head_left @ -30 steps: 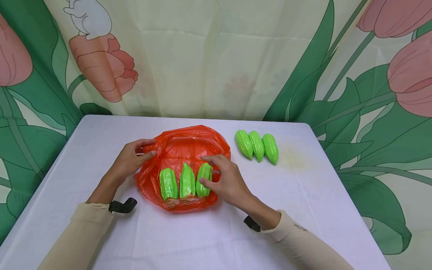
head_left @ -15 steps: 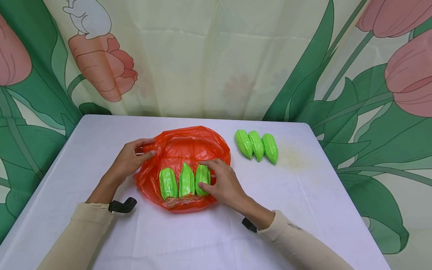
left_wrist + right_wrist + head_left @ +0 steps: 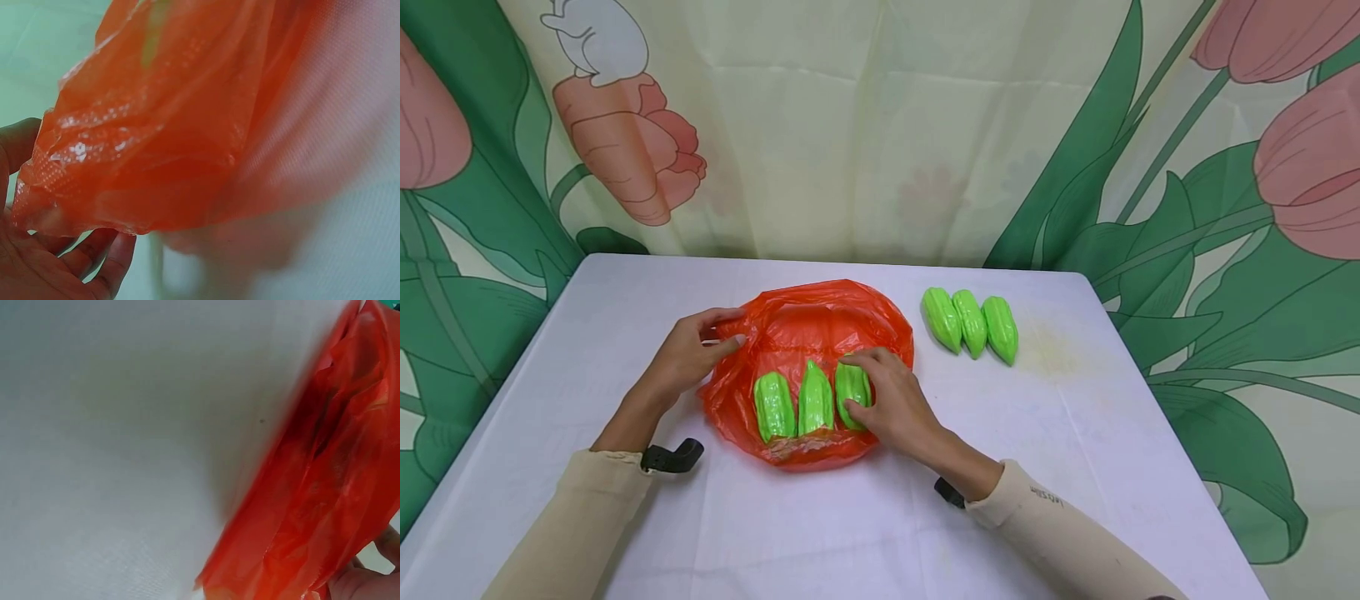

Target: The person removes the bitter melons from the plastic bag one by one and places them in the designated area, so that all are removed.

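On the table an opened red plastic bag (image 3: 797,325) holds three glossy green ridged gourds: a left one (image 3: 774,407), a middle one (image 3: 816,400) and a right one (image 3: 853,396). My left hand (image 3: 696,354) pinches the bag's left rim between thumb and fingers; the left wrist view shows the bag's edge (image 3: 137,169) in that hand. Reaching over the bag's right side, my right hand (image 3: 891,400) has its thumb and fingers at both ends of the right gourd. In the right wrist view, the bag's side (image 3: 337,481) hides most of that hand.
Three more green gourds (image 3: 972,325) lie side by side on the white tablecloth (image 3: 820,533), right of and behind the bag. A printed curtain (image 3: 850,150) hangs behind the table's far edge.
My right hand has shifted slightly left and its fingers have come in around the right gourd. My left hand and the bag have hardly moved.
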The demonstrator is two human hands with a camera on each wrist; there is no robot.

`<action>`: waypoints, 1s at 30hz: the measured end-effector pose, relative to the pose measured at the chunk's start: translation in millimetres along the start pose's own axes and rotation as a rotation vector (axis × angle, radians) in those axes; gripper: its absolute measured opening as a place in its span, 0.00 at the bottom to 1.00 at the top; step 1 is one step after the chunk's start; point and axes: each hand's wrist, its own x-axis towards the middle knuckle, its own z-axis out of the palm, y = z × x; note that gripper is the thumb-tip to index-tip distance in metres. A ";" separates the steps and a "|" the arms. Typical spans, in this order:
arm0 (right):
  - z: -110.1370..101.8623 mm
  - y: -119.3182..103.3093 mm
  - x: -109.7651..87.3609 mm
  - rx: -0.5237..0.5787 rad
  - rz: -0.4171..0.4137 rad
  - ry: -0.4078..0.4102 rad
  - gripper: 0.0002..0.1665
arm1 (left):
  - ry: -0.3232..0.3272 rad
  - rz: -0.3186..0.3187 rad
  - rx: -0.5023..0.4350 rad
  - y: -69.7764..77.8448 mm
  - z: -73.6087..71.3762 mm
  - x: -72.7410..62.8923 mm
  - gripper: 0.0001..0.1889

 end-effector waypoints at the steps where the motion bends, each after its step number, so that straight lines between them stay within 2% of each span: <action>1: 0.0 0.5 0.4 -0.004 0.002 0.005 0.32 | -0.001 -0.001 0.004 -0.2 0.0 0.4 0.30; 10: -0.4 0.6 -2.3 -0.049 0.035 0.030 0.36 | -0.001 0.008 -0.002 -1.0 -0.7 2.3 0.30; 21: 0.6 0.2 -0.9 -0.034 0.069 -0.007 0.32 | -0.001 0.011 -0.001 -1.9 0.1 3.0 0.30; 30: 0.5 0.3 -0.5 -0.026 0.081 -0.030 0.35 | -0.006 -0.001 0.001 -2.4 0.8 2.0 0.31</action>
